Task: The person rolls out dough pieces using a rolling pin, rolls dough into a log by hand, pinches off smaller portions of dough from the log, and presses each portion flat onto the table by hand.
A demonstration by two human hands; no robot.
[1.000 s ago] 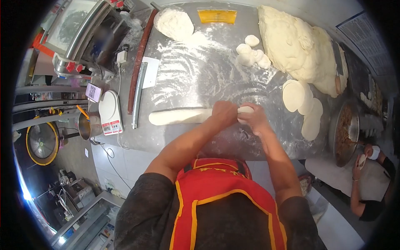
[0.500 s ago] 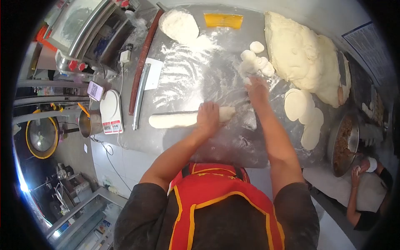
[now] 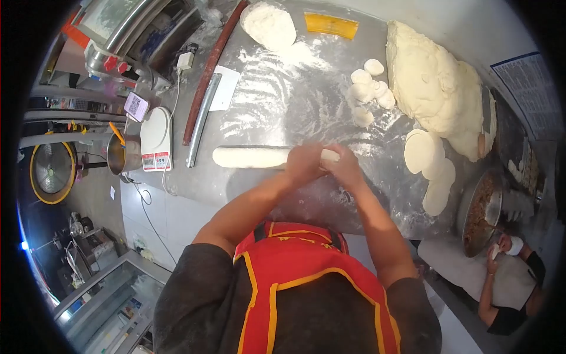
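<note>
A long dough roll [image 3: 250, 157] lies across the floured grey table, in front of my body. My left hand [image 3: 305, 163] is wrapped round its right part. Beside it, touching or nearly so, my right hand [image 3: 344, 165] is closed on the roll's right end, which shows pale between the two hands. Several small dough pieces [image 3: 362, 92] lie beyond my right hand, with one piece [image 3: 362, 117] a little nearer to me. Flat dough rounds [image 3: 424, 151] overlap farther right.
A big dough mass [image 3: 433, 79] fills the back right, near a bowl of filling [image 3: 480, 212]. At left are a white scale [image 3: 155, 138], a red rod [image 3: 213, 71] and a metal rod [image 3: 203, 121]. Flour [image 3: 268, 26] and a yellow scraper [image 3: 331, 25] lie at the back. Another person's hands [image 3: 499, 248] work lower right.
My right hand has come back from the small dough pieces to the roll's end, and one more piece lies there. My left hand has gone from lying on the roll to gripping it.
</note>
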